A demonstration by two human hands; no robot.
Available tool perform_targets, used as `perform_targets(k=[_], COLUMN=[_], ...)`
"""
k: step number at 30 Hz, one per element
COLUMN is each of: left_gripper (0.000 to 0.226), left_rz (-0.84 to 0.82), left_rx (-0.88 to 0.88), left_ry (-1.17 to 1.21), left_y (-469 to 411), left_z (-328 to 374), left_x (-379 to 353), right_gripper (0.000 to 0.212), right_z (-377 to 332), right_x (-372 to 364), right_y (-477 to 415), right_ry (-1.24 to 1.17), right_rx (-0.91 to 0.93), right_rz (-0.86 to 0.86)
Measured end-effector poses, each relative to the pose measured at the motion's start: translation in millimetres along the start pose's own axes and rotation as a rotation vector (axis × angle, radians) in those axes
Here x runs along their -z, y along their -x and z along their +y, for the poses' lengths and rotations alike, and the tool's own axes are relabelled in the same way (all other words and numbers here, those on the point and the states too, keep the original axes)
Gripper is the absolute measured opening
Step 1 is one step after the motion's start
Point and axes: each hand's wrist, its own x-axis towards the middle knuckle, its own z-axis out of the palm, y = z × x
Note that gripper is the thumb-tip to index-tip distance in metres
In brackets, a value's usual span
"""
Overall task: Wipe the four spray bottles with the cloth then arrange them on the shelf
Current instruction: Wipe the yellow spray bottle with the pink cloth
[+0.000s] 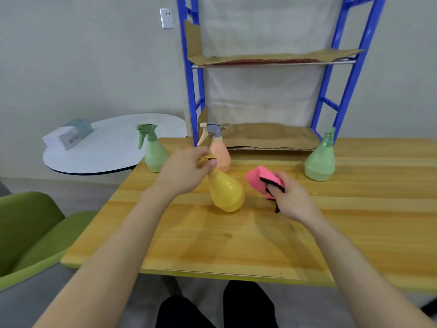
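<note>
Left hand [186, 169] curled round the neck of the yellow bottle [227, 192], holding it tilted over the desk [212, 245]. Right hand [290, 197] grips the bunched pink cloth [260, 178] just beside it, not touching. Peach bottle [221, 155] stands behind, left green bottle [153, 155] and right green bottle [320, 162] at the sides. I see no bottle on the shelf [272, 136]. My read: wiping is early and all four are left to place.

A pale grey-green wall [71, 55] carries a white socket [166, 18]. Against it stands a blue-framed shelf [272, 63] lined with cardboard, behind the light wooden bench [260, 233]. To the left are a round white table [113, 147] bearing a box [68, 136], a green chair [28, 228], and grey floor [71, 188].
</note>
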Motion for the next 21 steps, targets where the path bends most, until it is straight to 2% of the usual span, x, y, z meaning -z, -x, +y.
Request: perform_targets(k=[3,4,5,6,7,9,11,13,16,18,21], left_gripper=[0.02,0.02,0.021,0.023,0.026,0.027,0.023,0.022,0.025,0.025,0.02], left_rz=[-0.01,-0.01,-0.006,0.006,0.026,0.058,0.064,0.068,0.075,0.084,0.105], left_rx=[-0.042,-0.052,-0.062,-0.066,-0.072,-0.078,-0.086,-0.092,-0.091,-0.08,-0.084], left_ry=[0.072,0.089,0.102,0.111,0.118,0.127,0.146,0.157,0.15,0.163,0.162], left_y=[4.9,6.3,8.1,9.6,10.7,13.0,14.4,16.0,17.1,18.2,20.3], left_z=[14.5,18.6,22.8,25.6,26.9,27.2,24.7,23.8,26.1,24.4,20.1], left_x=[-24.9,-31.6,-37.2,-41.7,-45.7,-49.1,-49.8,-49.5,-49.4,-50.8,-52.8], right_gripper=[0.03,0.033,0.039,0.049,0.059,0.071,0.074,0.074,0.054,0.043,0.053], right_z=[-10.9,-16.5,-23.2,-29.2,-32.2,-32.4,-27.0,-20.1,-7.8,4.0,16.0], right_x=[17.2,16.1,12.2,6.6,1.4,1.9,14.6,22.6,18.8,14.7,9.3], right_y=[-1.0,1.6,6.1,11.3,16.5,22.9,21.7,18.6,14.3,9.4,8.2], right_ry=[-0.109,-0.088,-0.027,0.059,0.156,0.305,0.314,0.332,0.369,0.358,0.412], right_rx=[0.057,0.106,0.151,0.191,0.206,0.201,0.202,0.289,0.421,0.337,0.229], right_rz=[0.224,0.27,0.238,0.126,-0.055,-0.334,-0.368,-0.299,-0.202,-0.106,0.076])
